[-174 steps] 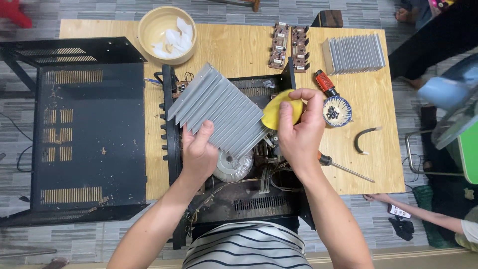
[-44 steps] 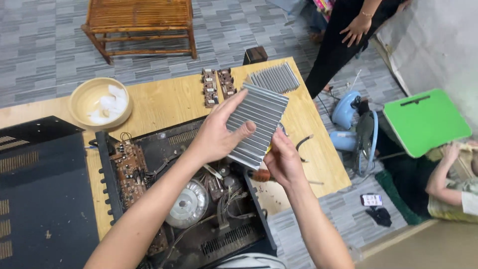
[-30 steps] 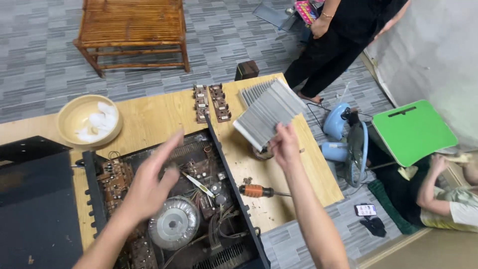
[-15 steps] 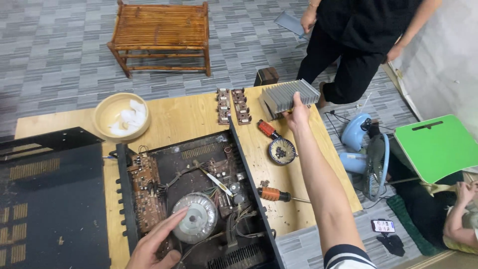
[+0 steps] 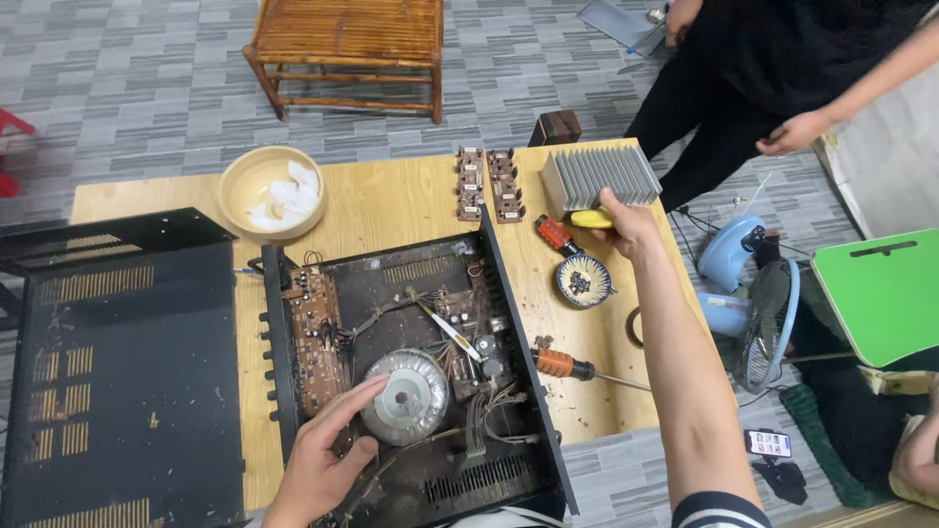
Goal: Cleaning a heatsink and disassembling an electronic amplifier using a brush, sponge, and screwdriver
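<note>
Here the right hand (image 5: 626,223), arm outstretched, grips a yellow cloth (image 5: 590,218) beside the heatsink (image 5: 599,177); the left hand (image 5: 323,462) rests open on the transformer (image 5: 406,398).

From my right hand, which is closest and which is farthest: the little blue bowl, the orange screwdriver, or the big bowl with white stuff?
From the right hand:
1. Little blue bowl, just below the hand on the table.
2. Orange screwdriver, lower down beside the open metal case.
3. Big bowl, far off on the table's left side.

Yellow cloth (image 5: 590,218) mostly hidden under right hand (image 5: 626,223), dish (image 5: 583,281) contents too small to tell
</note>
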